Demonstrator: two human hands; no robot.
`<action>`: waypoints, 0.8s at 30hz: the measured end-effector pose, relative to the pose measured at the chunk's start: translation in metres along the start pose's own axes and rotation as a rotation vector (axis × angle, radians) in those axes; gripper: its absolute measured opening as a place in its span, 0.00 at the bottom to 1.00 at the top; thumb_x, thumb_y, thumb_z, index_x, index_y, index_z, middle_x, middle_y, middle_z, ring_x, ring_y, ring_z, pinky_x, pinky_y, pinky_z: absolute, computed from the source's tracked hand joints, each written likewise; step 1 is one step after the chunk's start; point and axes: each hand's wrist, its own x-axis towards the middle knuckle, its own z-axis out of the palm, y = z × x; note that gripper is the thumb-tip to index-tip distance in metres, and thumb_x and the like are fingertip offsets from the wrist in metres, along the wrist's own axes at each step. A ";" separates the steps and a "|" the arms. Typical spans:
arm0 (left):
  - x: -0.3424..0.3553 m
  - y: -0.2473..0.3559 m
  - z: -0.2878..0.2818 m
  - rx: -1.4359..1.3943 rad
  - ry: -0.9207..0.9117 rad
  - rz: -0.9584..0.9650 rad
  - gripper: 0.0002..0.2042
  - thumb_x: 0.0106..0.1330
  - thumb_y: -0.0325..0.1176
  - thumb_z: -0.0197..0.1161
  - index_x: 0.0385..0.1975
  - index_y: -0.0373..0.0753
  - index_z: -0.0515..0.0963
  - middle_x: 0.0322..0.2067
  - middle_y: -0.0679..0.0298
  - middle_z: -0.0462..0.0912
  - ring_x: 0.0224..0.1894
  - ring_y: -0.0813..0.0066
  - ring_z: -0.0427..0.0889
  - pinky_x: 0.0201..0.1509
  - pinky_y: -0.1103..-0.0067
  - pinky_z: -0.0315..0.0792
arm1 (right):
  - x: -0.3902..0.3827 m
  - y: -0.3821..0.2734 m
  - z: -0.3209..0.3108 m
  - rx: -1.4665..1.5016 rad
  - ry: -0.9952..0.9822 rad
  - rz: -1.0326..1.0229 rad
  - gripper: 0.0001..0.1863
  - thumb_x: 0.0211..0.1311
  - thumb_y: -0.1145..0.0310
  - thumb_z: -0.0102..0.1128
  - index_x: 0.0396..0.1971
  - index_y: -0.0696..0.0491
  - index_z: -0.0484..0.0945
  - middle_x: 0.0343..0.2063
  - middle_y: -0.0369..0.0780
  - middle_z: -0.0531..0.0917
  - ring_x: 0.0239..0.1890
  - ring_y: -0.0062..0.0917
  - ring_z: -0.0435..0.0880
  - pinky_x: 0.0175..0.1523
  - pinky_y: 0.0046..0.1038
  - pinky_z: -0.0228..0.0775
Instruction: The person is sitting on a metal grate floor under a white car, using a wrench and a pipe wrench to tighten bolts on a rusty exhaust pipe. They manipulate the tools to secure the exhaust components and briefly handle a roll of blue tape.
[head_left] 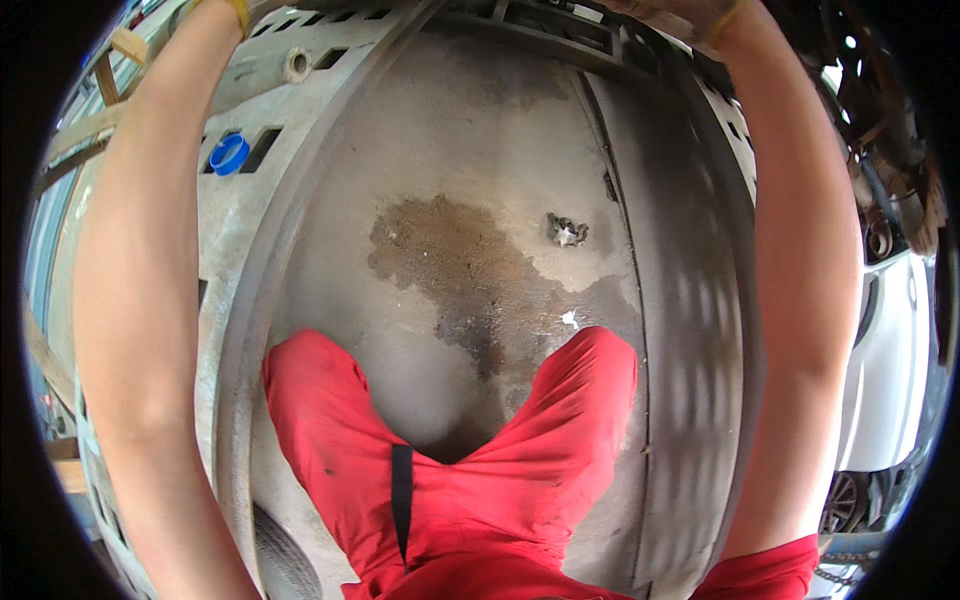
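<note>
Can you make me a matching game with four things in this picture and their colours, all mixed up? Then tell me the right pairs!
Things:
1. Ring on the left
2. Trousers
3. Strap on the trousers
4. Big floor stain

Colours:
A. Red
B. Brown
C. Blue
D. Black

Right pairs: 1-C, 2-A, 3-D, 4-B.

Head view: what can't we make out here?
Head view throughout:
- Left hand: nearly all cut off by the top edge; grip and contents can't be told.
- Right hand: cut off by the top edge; fingertips and grip unseen.
- Dark tyre-like thing, lower left: cut off by the bottom edge.
- White scrap on the floor: too small to identify.
</note>
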 end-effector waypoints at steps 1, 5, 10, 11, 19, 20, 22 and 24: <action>-0.014 0.010 -0.005 -0.042 0.067 -0.012 0.31 0.76 0.64 0.54 0.52 0.39 0.86 0.50 0.45 0.87 0.55 0.48 0.84 0.60 0.63 0.74 | 0.003 0.005 0.006 -0.154 0.087 -0.127 0.22 0.70 0.53 0.69 0.52 0.56 0.87 0.40 0.46 0.90 0.39 0.41 0.88 0.51 0.39 0.80; 0.008 0.007 0.018 -0.127 0.001 -0.005 0.30 0.77 0.62 0.54 0.54 0.38 0.85 0.47 0.46 0.88 0.50 0.50 0.86 0.55 0.65 0.75 | 0.004 0.027 0.001 -0.490 0.147 -0.093 0.30 0.69 0.40 0.64 0.45 0.56 0.88 0.37 0.52 0.90 0.45 0.50 0.88 0.52 0.46 0.79; -0.016 0.013 -0.007 -0.050 0.080 0.037 0.31 0.77 0.62 0.54 0.53 0.35 0.84 0.42 0.49 0.89 0.45 0.56 0.86 0.53 0.66 0.76 | 0.022 0.026 0.008 -0.491 0.157 -0.172 0.30 0.68 0.39 0.63 0.41 0.56 0.88 0.39 0.52 0.90 0.47 0.49 0.88 0.53 0.46 0.79; -0.011 0.021 0.006 -0.120 0.046 0.003 0.32 0.77 0.62 0.53 0.52 0.34 0.84 0.39 0.50 0.88 0.43 0.58 0.86 0.52 0.66 0.76 | 0.015 0.040 0.007 -0.544 0.170 -0.187 0.30 0.68 0.39 0.62 0.41 0.56 0.88 0.40 0.52 0.89 0.48 0.49 0.88 0.54 0.46 0.79; 0.005 0.018 0.011 -0.057 0.084 0.000 0.35 0.76 0.66 0.53 0.51 0.33 0.85 0.42 0.47 0.89 0.47 0.54 0.86 0.55 0.64 0.75 | -0.001 0.026 -0.008 -0.007 -0.009 0.176 0.38 0.64 0.34 0.64 0.42 0.61 0.88 0.41 0.58 0.88 0.48 0.52 0.88 0.54 0.47 0.78; 0.007 0.016 0.009 0.001 0.099 -0.008 0.36 0.75 0.67 0.54 0.51 0.33 0.85 0.44 0.47 0.89 0.48 0.53 0.86 0.56 0.64 0.75 | -0.002 0.021 0.002 0.050 0.053 0.226 0.37 0.64 0.34 0.64 0.41 0.61 0.89 0.39 0.58 0.88 0.46 0.51 0.88 0.53 0.47 0.78; -0.001 0.013 0.009 -0.061 0.063 -0.036 0.36 0.75 0.67 0.54 0.52 0.33 0.85 0.44 0.47 0.89 0.48 0.54 0.86 0.56 0.64 0.75 | -0.012 0.007 0.033 0.166 0.173 0.329 0.37 0.64 0.34 0.65 0.39 0.61 0.89 0.34 0.57 0.88 0.43 0.51 0.89 0.52 0.48 0.79; -0.009 0.024 0.004 -0.116 0.054 -0.050 0.37 0.75 0.68 0.54 0.51 0.33 0.85 0.43 0.47 0.89 0.48 0.54 0.86 0.56 0.65 0.75 | -0.012 0.006 0.055 0.231 0.059 0.494 0.39 0.66 0.32 0.61 0.48 0.59 0.88 0.48 0.57 0.87 0.55 0.49 0.86 0.59 0.47 0.77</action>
